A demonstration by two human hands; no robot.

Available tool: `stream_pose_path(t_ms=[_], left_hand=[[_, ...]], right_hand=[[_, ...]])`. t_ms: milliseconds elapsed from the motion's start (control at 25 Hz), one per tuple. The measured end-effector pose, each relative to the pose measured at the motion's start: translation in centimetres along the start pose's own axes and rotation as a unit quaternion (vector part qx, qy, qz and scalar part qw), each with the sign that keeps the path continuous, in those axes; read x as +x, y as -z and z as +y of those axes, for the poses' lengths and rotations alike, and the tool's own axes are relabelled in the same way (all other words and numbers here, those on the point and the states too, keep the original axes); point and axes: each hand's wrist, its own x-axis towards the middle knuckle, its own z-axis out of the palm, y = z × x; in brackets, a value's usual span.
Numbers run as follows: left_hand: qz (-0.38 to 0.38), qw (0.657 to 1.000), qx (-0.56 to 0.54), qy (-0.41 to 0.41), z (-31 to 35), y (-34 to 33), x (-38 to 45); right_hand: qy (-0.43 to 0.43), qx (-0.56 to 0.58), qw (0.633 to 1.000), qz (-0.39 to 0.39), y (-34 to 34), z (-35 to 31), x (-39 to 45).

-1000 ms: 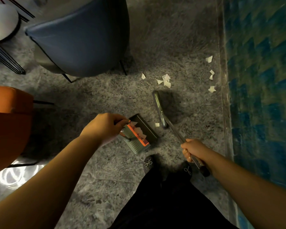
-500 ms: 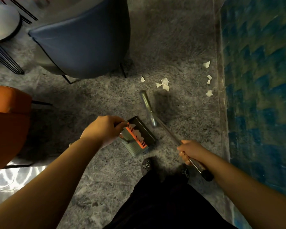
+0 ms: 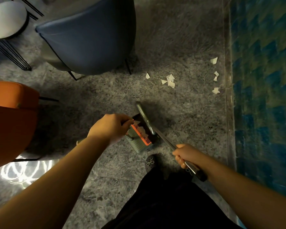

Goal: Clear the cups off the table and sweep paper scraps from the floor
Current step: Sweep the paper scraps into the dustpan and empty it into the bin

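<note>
Paper scraps [image 3: 169, 80] lie on the grey floor [image 3: 180, 38], small torn white bits: one cluster beyond the broom head, a few more strung along the border by the blue-green patterned strip [image 3: 262, 80]. Sweeping looks partly done: some white pieces already sit inside the dustpan [image 3: 141, 134], behind its orange comb edge; the two groups on the floor are not yet gathered. No cups or counter with cups visible, so can't judge that half. Left hand [image 3: 110, 128] grips the dustpan handle, fingers curled round it, pan resting on the floor near the person's shoe. Right hand [image 3: 184, 155] is clenched round the broom [image 3: 162, 138] shaft, broom head at the pan mouth. Blue chair [image 3: 89, 35] and orange chair [image 3: 10, 116] stand nearby, well apart from the scraps.
</note>
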Motion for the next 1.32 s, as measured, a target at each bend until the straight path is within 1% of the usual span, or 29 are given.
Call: stream_pose_path(t_ms=[40,120,200,360,600,760,920,1120,1200,1320], left_hand=[[0.000,1.000,-0.004,0.003,0.0,0.1,-0.1],[0.003,1.000,-0.019,0.014,0.0,0.5,-0.2],[0.011,0.999,-0.039,0.028,0.2,0.5,-0.2],[0.035,0.996,-0.059,0.053,1.2,0.7,0.5],[0.057,0.994,-0.087,0.038,4.6,2.1,4.5],[0.063,0.992,-0.109,0.029,8.2,3.7,10.7],[0.039,0.992,-0.103,0.054,11.6,5.8,19.0],[0.013,0.992,-0.101,0.078,15.0,8.1,27.5],[0.003,0.992,-0.091,0.083,16.3,9.0,30.0],[0.010,0.994,-0.075,0.084,17.3,10.5,33.0]], right_hand=[[0.012,-0.005,1.000,-0.004,0.1,0.2,-0.5],[0.019,0.020,1.000,-0.005,0.8,-0.2,-1.5],[0.019,0.047,0.999,0.005,2.0,-1.3,-2.3],[0.059,0.044,0.997,0.035,4.8,-4.1,-3.3],[0.130,0.072,0.986,0.076,10.3,-9.6,-4.6],[0.135,0.075,0.984,0.085,15.1,-14.9,-3.5],[0.129,0.057,0.986,0.088,20.9,-21.9,-0.4],[0.086,0.019,0.992,0.095,27.4,-29.8,3.5],[0.074,-0.003,0.993,0.092,29.0,-32.1,5.2],[0.049,-0.012,0.995,0.083,30.4,-34.4,7.7]])
